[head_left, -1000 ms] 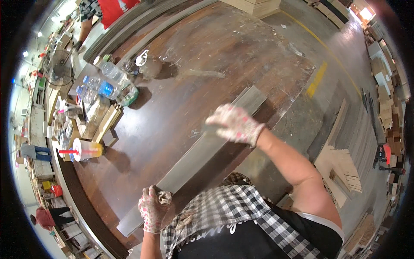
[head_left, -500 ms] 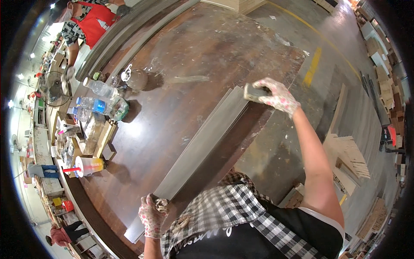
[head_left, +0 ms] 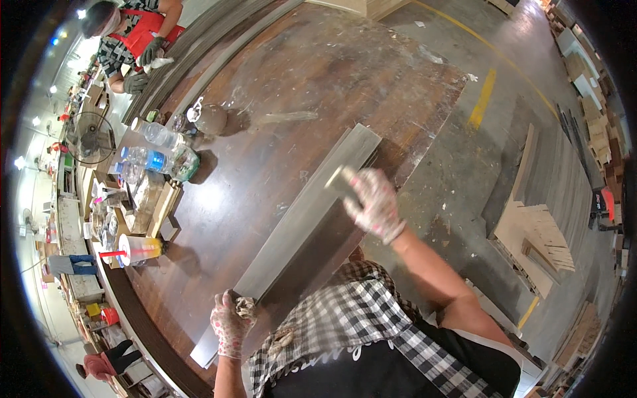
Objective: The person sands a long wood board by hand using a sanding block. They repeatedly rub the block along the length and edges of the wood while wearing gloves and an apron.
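A long grey plank [head_left: 302, 219] lies across the dark brown workbench [head_left: 279, 106]. My left hand [head_left: 229, 325], in a speckled glove, rests on the plank's near end and grips a crumpled rag [head_left: 244, 306]. My right hand [head_left: 373, 202], gloved the same way, presses a small grey block [head_left: 340, 179] onto the plank, a little short of its far end. My checked shirt and dark apron fill the lower edge.
Plastic water bottles [head_left: 156, 149], a cup with a red straw [head_left: 136, 251] and small boxes crowd the bench's left side. A person in red [head_left: 136, 40] works at the far left corner. Stacks of planks [head_left: 544, 199] stand on the concrete floor at right.
My right hand went out to the plank's far end, then drew back toward me along it with the block. The left hand stayed on the near end.
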Available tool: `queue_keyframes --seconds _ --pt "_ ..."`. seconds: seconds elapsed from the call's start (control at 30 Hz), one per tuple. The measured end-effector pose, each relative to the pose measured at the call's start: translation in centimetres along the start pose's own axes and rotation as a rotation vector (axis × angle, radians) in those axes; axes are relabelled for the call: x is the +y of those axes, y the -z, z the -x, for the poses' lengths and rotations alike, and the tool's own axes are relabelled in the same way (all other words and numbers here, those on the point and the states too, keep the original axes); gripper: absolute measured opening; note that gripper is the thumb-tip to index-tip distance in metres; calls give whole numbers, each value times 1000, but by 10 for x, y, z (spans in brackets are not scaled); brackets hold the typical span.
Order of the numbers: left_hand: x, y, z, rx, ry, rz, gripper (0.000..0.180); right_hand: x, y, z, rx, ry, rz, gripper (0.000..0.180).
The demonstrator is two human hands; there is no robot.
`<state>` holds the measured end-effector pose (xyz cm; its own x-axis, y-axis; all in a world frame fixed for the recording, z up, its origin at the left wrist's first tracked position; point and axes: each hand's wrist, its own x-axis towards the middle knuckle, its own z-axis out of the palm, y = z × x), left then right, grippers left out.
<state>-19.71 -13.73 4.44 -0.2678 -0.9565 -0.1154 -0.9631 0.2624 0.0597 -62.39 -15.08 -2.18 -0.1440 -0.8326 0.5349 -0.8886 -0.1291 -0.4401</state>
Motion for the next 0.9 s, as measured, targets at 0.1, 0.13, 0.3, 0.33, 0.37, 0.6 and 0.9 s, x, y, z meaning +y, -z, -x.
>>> queue_keyframes --seconds 0.1,0.13,0.3,0.33,0.37,0.6,0.9 --pt "-3 1 3 -23 -16 -22 57 63 18 -34 118 -187 142 64" --pt "-3 -1 1 -27 -18 -16 59 73 20 -36 146 -216 131 63" --pt "-9 -8 2 -53 21 -23 67 -23 -4 3 -10 -104 -45 64" --pt "-12 -10 3 -77 21 -45 69 -56 -10 17 -30 -55 -171 64" --pt "-8 -8 2 -72 17 -38 70 -79 -18 28 -115 45 -322 66" --pt "-10 -4 6 3 -8 38 67 -22 -9 -9 122 -170 42 66" --pt "-20 10 21 106 -39 278 54 -179 -79 74 -227 299 -564 68"
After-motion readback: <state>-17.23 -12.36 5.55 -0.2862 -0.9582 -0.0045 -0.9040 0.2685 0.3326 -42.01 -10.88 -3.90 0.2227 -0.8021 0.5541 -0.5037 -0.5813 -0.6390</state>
